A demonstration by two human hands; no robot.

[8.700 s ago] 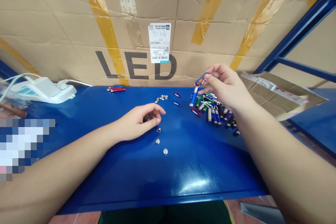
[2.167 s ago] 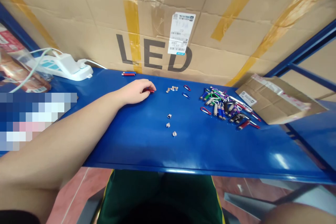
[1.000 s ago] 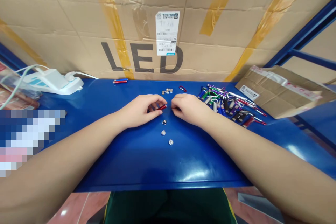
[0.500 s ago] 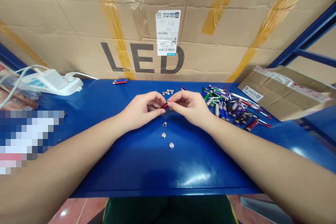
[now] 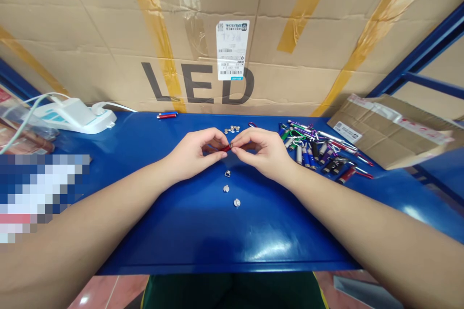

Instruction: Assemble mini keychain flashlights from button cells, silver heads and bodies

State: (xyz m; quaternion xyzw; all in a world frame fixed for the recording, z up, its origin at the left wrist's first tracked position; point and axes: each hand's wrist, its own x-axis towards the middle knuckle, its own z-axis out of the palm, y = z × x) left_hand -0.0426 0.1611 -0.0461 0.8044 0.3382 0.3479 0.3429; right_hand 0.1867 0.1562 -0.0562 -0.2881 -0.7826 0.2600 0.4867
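My left hand (image 5: 194, 154) is closed around a slim red flashlight tube (image 5: 226, 148), thumb below and fingers above. At the tube's right end, the fingertips of my right hand (image 5: 264, 152) pinch a small metallic part against it; the fingers partly hide this part. Just below my hands lies a small silver clip-like piece (image 5: 227, 173). Two round silver parts, an upper one (image 5: 226, 189) and a lower one (image 5: 237, 202), lie closer to the table's front edge. Several button cells (image 5: 232, 129) are scattered just beyond my fingers.
A pile of coloured mini flashlights (image 5: 319, 152) with clips lies to the right, before a cardboard box (image 5: 391, 128). Red and blue tubes (image 5: 167, 115) rest at the back left, near a white power strip (image 5: 78, 116). A large carton (image 5: 203, 9) stands behind the blue table (image 5: 203, 236).
My right fingertips have shifted slightly at the tube's end, where a metallic part now shows between them. The view has tilted slightly; the loose parts lie as before.
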